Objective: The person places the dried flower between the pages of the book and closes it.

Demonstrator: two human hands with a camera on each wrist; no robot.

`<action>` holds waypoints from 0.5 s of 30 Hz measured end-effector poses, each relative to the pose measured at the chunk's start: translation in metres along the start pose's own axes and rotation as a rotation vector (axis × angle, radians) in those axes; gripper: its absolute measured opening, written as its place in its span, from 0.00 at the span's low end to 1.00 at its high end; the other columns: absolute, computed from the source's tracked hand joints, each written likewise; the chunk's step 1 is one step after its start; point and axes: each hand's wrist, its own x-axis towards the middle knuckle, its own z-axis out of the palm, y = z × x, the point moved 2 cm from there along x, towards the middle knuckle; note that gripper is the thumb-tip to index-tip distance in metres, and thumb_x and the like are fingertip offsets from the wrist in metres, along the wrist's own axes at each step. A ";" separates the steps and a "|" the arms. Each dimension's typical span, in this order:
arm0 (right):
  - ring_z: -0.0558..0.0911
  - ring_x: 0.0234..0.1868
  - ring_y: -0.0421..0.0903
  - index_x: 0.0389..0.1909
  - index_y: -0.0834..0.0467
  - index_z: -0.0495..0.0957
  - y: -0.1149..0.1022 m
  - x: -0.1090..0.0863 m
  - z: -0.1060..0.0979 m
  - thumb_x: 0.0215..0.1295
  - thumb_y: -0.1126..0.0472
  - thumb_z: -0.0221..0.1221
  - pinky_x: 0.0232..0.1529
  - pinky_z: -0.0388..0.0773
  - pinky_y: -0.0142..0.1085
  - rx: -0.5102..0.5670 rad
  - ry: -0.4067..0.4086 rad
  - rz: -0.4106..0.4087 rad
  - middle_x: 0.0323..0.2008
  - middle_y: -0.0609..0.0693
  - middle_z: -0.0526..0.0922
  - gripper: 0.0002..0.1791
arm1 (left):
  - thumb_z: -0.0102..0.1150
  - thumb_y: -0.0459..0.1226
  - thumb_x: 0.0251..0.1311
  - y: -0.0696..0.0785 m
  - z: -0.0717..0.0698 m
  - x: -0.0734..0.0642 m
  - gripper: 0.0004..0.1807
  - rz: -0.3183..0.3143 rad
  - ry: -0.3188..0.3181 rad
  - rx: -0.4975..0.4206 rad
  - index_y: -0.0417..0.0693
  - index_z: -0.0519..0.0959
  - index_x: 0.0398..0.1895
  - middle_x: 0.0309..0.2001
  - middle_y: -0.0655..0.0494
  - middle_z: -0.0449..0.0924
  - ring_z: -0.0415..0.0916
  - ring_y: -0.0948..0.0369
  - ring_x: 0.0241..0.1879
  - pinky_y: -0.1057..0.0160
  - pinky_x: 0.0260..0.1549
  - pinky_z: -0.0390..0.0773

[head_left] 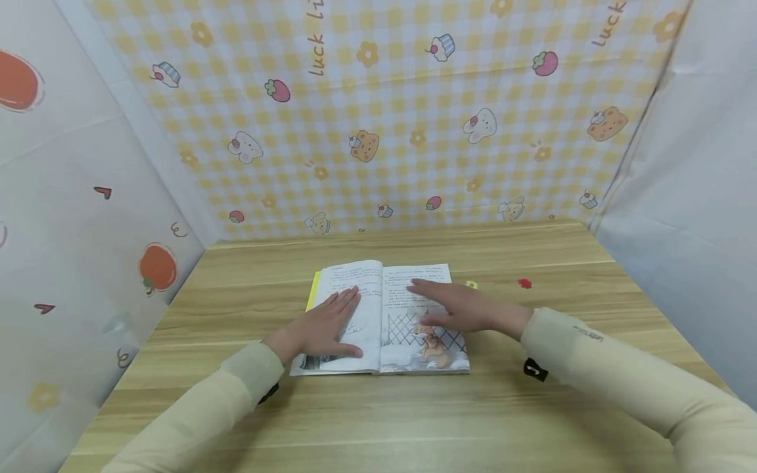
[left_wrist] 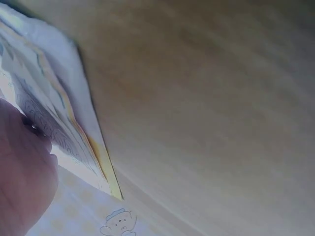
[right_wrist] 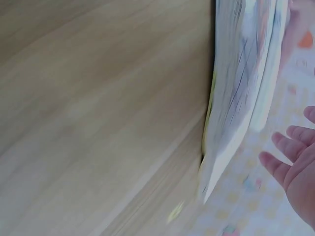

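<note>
An open book (head_left: 408, 361) lies on the wooden table, with printed text on both pages and a drawing of a fox-like animal by a fence on the right page. My left hand (head_left: 325, 326) rests flat on the left page, fingers straight and thumb spread toward the fold. Over the right page is my right hand (head_left: 467, 307), its fingers extended and pointing left, holding nothing. In the right wrist view the right hand's fingers (right_wrist: 275, 164) are spread apart, with a gap between them and the book's pages (right_wrist: 236, 113). A yellow cover edge (head_left: 313, 289) shows at the book's left.
Right of the book, a small yellow flower (head_left: 471, 284) and a red flower (head_left: 524, 283) lie on the wooden table (head_left: 414, 420). A yellow checked cloth (head_left: 402, 98) hangs behind the table, and pale cloths hang at both sides.
</note>
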 end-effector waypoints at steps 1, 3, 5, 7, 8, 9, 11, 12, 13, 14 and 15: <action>0.61 0.70 0.55 0.74 0.57 0.58 0.005 -0.005 -0.003 0.70 0.43 0.55 0.67 0.60 0.52 0.037 0.027 0.020 0.72 0.56 0.60 0.38 | 0.39 0.76 0.54 0.000 0.000 0.000 0.63 0.000 0.004 -0.003 0.37 0.37 0.77 0.77 0.45 0.31 0.29 0.54 0.75 0.55 0.71 0.37; 0.65 0.68 0.56 0.72 0.57 0.61 0.017 -0.014 -0.008 0.68 0.44 0.58 0.65 0.63 0.53 0.094 0.083 0.061 0.69 0.56 0.65 0.37 | 0.39 0.76 0.54 0.000 0.000 0.000 0.63 0.002 0.009 -0.010 0.37 0.37 0.77 0.77 0.45 0.31 0.30 0.54 0.75 0.54 0.71 0.37; 0.70 0.64 0.57 0.70 0.60 0.65 0.028 -0.023 -0.012 0.67 0.47 0.60 0.61 0.68 0.55 0.153 0.140 0.082 0.66 0.58 0.70 0.35 | 0.40 0.76 0.54 0.000 0.000 -0.001 0.63 0.006 0.014 -0.015 0.37 0.38 0.77 0.77 0.45 0.32 0.31 0.53 0.75 0.54 0.71 0.38; 0.75 0.59 0.57 0.67 0.62 0.67 0.040 -0.032 -0.015 0.66 0.51 0.62 0.56 0.72 0.55 0.208 0.187 0.107 0.62 0.60 0.74 0.33 | 0.39 0.76 0.54 0.001 0.000 -0.001 0.63 0.004 0.011 -0.017 0.37 0.38 0.77 0.77 0.45 0.31 0.31 0.53 0.75 0.54 0.71 0.38; 0.77 0.57 0.56 0.66 0.63 0.68 0.046 -0.036 -0.016 0.66 0.53 0.63 0.54 0.74 0.54 0.237 0.202 0.125 0.60 0.60 0.75 0.32 | 0.39 0.76 0.54 0.001 0.000 -0.001 0.63 0.003 0.007 -0.017 0.37 0.37 0.77 0.77 0.45 0.31 0.30 0.53 0.75 0.55 0.71 0.37; 0.78 0.55 0.55 0.65 0.64 0.69 0.052 -0.040 -0.017 0.66 0.53 0.63 0.53 0.76 0.52 0.263 0.215 0.142 0.58 0.61 0.77 0.31 | 0.39 0.76 0.54 0.001 0.000 -0.001 0.63 0.002 0.009 -0.020 0.37 0.38 0.77 0.77 0.45 0.31 0.30 0.53 0.75 0.55 0.71 0.38; 0.80 0.52 0.53 0.64 0.64 0.71 0.063 -0.048 -0.020 0.65 0.55 0.64 0.51 0.78 0.48 0.324 0.234 0.187 0.55 0.60 0.79 0.29 | 0.39 0.76 0.54 0.001 0.000 -0.001 0.63 -0.003 0.009 -0.021 0.38 0.38 0.77 0.77 0.46 0.31 0.30 0.54 0.75 0.55 0.71 0.37; 0.80 0.50 0.52 0.63 0.65 0.71 0.069 -0.053 -0.022 0.65 0.56 0.64 0.49 0.79 0.46 0.351 0.242 0.204 0.53 0.60 0.80 0.29 | 0.38 0.76 0.54 0.000 0.001 -0.001 0.63 -0.009 0.003 -0.018 0.39 0.37 0.77 0.77 0.47 0.30 0.29 0.55 0.75 0.56 0.71 0.36; 0.81 0.48 0.50 0.62 0.66 0.72 0.075 -0.057 -0.023 0.65 0.57 0.64 0.48 0.80 0.43 0.379 0.250 0.221 0.51 0.60 0.81 0.28 | 0.38 0.76 0.54 0.000 0.001 -0.001 0.63 -0.013 0.001 -0.017 0.40 0.37 0.77 0.77 0.47 0.30 0.28 0.56 0.75 0.56 0.71 0.36; 0.81 0.47 0.49 0.61 0.66 0.73 0.081 -0.061 -0.025 0.65 0.57 0.64 0.47 0.80 0.40 0.404 0.253 0.238 0.49 0.59 0.81 0.27 | 0.38 0.77 0.54 -0.001 0.002 -0.001 0.63 -0.014 0.003 -0.015 0.40 0.37 0.77 0.78 0.48 0.30 0.28 0.56 0.75 0.57 0.71 0.36; 0.81 0.45 0.47 0.60 0.67 0.73 0.087 -0.065 -0.026 0.65 0.59 0.64 0.46 0.80 0.38 0.425 0.260 0.244 0.47 0.59 0.82 0.26 | 0.38 0.77 0.53 -0.001 0.002 -0.002 0.63 -0.015 0.005 -0.015 0.40 0.37 0.77 0.78 0.48 0.30 0.29 0.56 0.75 0.57 0.71 0.36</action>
